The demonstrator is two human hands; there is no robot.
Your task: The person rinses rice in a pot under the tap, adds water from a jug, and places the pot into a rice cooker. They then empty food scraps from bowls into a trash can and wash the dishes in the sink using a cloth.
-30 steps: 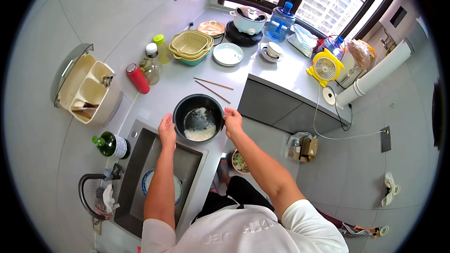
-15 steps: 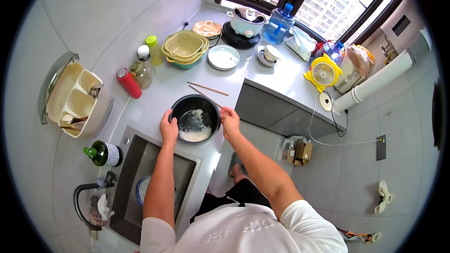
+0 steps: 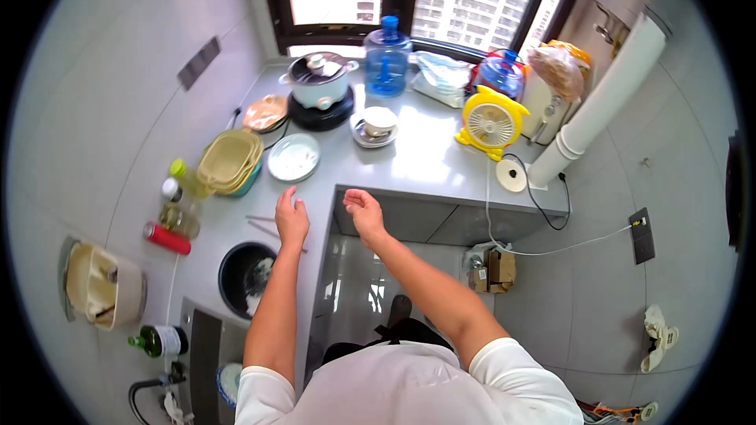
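Observation:
My left hand [image 3: 292, 220] is raised over the counter's inner edge, thumb apart from the fingers, holding nothing. My right hand [image 3: 364, 214] hangs in front of the counter corner with its fingers loosely curled and nothing in them. A dark round pot [image 3: 228, 275] stands on the counter, left of my left forearm, which hides part of its right side. White rice [image 3: 253, 301] and some liquid show inside it. A pair of chopsticks [image 3: 263, 225] lies beside my left hand, partly covered by it. Beyond my hands sits a white plate [image 3: 294, 157].
Yellow baskets [image 3: 228, 161] and several bottles line the left wall. At the back are a lidded electric pot [image 3: 320, 86], a blue water jug [image 3: 387, 59], stacked bowls [image 3: 378, 123] and a yellow fan [image 3: 492, 123]. The sink [image 3: 206, 354] is at lower left.
Both hands have let go of the pot and moved up and away from it. The pot stays on the counter. The view has turned to the right.

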